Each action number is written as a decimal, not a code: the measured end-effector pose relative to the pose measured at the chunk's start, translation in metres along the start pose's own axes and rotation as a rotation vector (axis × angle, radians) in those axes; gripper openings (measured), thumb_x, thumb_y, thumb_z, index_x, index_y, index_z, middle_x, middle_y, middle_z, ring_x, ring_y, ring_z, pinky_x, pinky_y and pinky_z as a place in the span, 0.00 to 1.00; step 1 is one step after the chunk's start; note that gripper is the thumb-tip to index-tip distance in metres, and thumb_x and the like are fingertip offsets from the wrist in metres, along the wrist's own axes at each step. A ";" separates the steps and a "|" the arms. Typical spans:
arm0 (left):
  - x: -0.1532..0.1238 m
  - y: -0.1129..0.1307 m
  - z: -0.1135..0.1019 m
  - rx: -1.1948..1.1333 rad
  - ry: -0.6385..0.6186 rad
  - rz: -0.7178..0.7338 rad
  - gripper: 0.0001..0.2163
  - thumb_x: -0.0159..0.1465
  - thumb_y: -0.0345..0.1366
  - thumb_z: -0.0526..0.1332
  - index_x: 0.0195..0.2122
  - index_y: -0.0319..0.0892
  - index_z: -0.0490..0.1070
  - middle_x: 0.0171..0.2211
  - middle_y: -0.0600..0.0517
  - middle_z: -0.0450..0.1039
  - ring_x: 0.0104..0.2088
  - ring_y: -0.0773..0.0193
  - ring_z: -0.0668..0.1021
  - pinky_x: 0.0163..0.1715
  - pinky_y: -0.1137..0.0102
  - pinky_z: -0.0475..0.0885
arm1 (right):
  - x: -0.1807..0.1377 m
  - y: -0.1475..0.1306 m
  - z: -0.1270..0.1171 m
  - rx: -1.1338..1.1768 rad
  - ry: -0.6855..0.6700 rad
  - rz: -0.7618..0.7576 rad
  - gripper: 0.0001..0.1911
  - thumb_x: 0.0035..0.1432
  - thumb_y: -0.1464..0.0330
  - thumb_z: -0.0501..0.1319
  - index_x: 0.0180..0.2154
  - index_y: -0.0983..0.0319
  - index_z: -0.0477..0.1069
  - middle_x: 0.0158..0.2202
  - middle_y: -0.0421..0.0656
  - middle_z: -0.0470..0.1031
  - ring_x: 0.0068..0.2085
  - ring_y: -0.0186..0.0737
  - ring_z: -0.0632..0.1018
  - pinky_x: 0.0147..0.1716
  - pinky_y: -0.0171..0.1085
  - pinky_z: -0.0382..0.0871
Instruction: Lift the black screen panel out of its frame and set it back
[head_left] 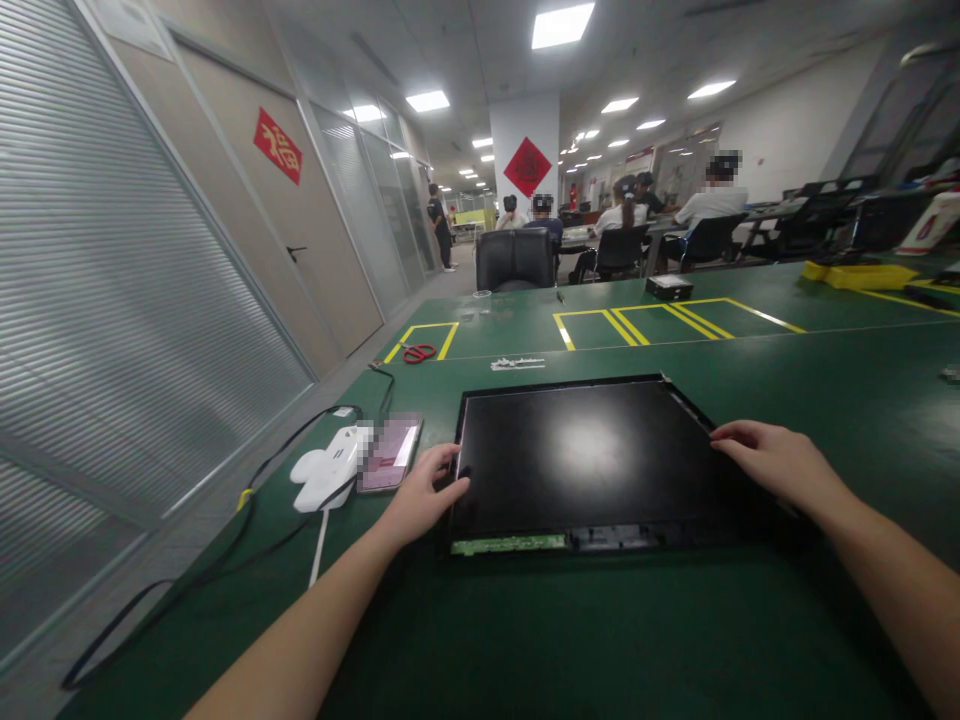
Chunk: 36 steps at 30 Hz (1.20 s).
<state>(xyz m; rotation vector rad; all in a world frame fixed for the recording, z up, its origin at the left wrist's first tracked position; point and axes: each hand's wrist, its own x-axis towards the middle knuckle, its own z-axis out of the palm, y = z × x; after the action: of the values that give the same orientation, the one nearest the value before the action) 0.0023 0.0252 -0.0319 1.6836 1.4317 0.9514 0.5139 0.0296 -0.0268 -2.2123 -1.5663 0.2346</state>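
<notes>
A black flat display panel [592, 455] lies face up on the green table [570, 640], with a strip of green circuit board [510, 545] showing along its near edge. My left hand [424, 495] grips the panel's left edge, thumb on top and fingers curled round it. My right hand [776, 462] rests on the panel's right edge with its fingers stretched and pressed over the side.
A phone [390, 455] and a white device [326, 470] with cables lie left of the panel. Red scissors [418, 352], a white strip [517, 363], a clear cup [482, 298], a black box [670, 287] and a yellow tray [859, 274] sit farther back. People sit at desks beyond.
</notes>
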 end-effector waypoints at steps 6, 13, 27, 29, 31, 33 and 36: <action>-0.018 0.020 -0.003 0.438 -0.183 0.238 0.28 0.58 0.42 0.73 0.60 0.46 0.75 0.72 0.37 0.57 0.71 0.37 0.63 0.67 0.44 0.62 | -0.002 -0.001 -0.001 -0.007 0.000 -0.012 0.19 0.54 0.53 0.57 0.38 0.53 0.83 0.39 0.44 0.84 0.42 0.51 0.82 0.40 0.42 0.72; -0.021 0.031 -0.011 0.545 -0.295 0.284 0.27 0.58 0.39 0.75 0.60 0.49 0.77 0.73 0.39 0.57 0.68 0.36 0.68 0.65 0.43 0.66 | -0.008 -0.009 -0.008 -0.013 -0.018 -0.026 0.20 0.55 0.54 0.57 0.39 0.55 0.83 0.40 0.45 0.85 0.42 0.52 0.81 0.40 0.43 0.71; -0.021 0.029 -0.007 0.559 -0.378 0.584 0.18 0.64 0.29 0.69 0.55 0.49 0.79 0.72 0.41 0.61 0.70 0.44 0.65 0.68 0.46 0.62 | -0.007 -0.008 -0.006 -0.076 -0.036 -0.009 0.23 0.57 0.53 0.55 0.43 0.55 0.83 0.43 0.46 0.84 0.44 0.53 0.81 0.41 0.44 0.71; -0.022 0.029 -0.007 0.536 -0.393 0.581 0.18 0.65 0.29 0.68 0.55 0.51 0.79 0.72 0.43 0.61 0.70 0.44 0.66 0.68 0.46 0.63 | -0.008 -0.011 -0.007 -0.076 -0.035 0.002 0.22 0.56 0.53 0.56 0.42 0.55 0.83 0.43 0.46 0.85 0.44 0.54 0.81 0.41 0.45 0.71; -0.022 0.029 -0.008 0.502 -0.406 0.557 0.18 0.65 0.30 0.67 0.56 0.51 0.79 0.71 0.43 0.62 0.69 0.45 0.67 0.67 0.48 0.64 | -0.008 -0.013 -0.008 -0.065 -0.031 0.005 0.21 0.55 0.54 0.56 0.41 0.55 0.83 0.42 0.46 0.85 0.43 0.54 0.82 0.40 0.45 0.71; -0.020 0.028 -0.007 0.474 -0.401 0.517 0.18 0.65 0.32 0.68 0.56 0.50 0.79 0.70 0.42 0.64 0.68 0.45 0.68 0.66 0.49 0.65 | -0.008 -0.013 -0.008 -0.046 -0.030 0.006 0.20 0.54 0.54 0.57 0.39 0.54 0.83 0.41 0.45 0.85 0.42 0.54 0.81 0.39 0.45 0.71; -0.017 0.022 -0.003 0.464 -0.327 0.428 0.19 0.66 0.37 0.68 0.59 0.49 0.76 0.69 0.41 0.65 0.68 0.45 0.68 0.66 0.48 0.65 | -0.006 -0.009 -0.011 -0.014 -0.045 0.021 0.21 0.53 0.52 0.57 0.38 0.54 0.83 0.39 0.45 0.84 0.42 0.53 0.81 0.40 0.45 0.71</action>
<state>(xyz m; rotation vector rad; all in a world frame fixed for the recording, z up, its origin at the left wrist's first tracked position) 0.0078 0.0056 -0.0121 2.4290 1.1458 0.5334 0.5076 0.0241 -0.0139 -2.2500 -1.5736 0.2825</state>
